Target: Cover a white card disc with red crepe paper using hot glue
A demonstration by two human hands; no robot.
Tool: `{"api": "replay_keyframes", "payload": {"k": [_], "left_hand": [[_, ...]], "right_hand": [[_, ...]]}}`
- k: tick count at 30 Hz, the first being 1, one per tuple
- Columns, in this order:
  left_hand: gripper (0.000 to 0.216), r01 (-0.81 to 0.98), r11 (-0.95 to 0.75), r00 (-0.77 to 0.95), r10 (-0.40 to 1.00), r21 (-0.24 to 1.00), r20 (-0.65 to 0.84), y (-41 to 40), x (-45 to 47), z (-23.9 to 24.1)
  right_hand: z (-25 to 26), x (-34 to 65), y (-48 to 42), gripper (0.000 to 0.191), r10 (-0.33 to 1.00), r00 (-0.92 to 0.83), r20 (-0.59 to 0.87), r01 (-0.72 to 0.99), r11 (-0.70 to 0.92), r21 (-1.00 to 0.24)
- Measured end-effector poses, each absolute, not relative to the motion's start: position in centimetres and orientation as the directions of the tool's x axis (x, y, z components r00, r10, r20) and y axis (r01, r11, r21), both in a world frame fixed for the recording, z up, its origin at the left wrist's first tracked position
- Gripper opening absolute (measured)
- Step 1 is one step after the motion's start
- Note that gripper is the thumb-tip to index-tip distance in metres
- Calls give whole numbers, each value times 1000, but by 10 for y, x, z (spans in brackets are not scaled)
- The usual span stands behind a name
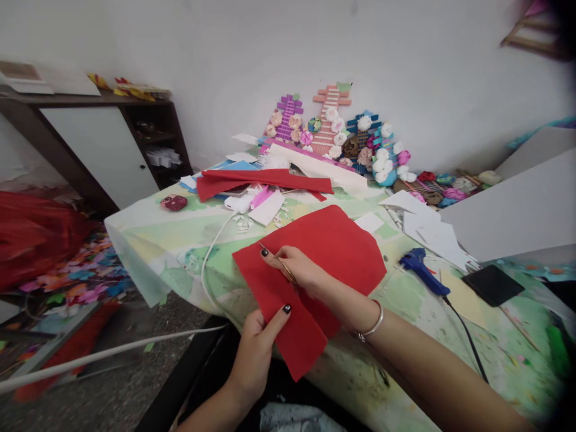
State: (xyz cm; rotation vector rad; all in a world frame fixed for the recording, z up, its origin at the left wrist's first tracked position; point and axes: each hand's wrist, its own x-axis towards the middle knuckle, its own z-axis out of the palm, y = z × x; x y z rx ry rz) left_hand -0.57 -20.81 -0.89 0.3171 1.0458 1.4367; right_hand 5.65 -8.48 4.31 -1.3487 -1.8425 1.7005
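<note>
A large sheet of red paper (pixel 342 246) lies partly on the table and hangs over its near edge. My right hand (pixel 299 270) is closed round a pair of scissors (pixel 285 270), whose gold-coloured handle shows between the fingers. A cut runs through the sheet from its near edge up to the scissors. With the thumb on top, my left hand (pixel 261 342) pinches the strip on the left side of the cut. The fingers under the paper are hidden. A silver bangle is on my right wrist.
A blue glue gun (pixel 423 271) with a black cord lies on the right, near a dark flat pad (pixel 492 285). Behind are folded red paper (pixel 265 180), a white power strip (pixel 240 203) and decorated craft pieces (pixel 333 120). A white cable (pixel 204 264) crosses the table's left edge.
</note>
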Motion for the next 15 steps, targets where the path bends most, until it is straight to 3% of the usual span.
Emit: {"api": "replay_keyframes", "payload": {"k": [8, 15], "left_hand": [[39, -654, 183, -184, 903, 734, -389, -209, -7, -9], [37, -636, 169, -170, 921, 753, -350, -210, -6, -9]], "right_hand": [[41, 53, -82, 48, 799, -495, -341, 515, -47, -856], [36, 51, -78, 61, 813, -506, -288, 497, 2, -868]]}}
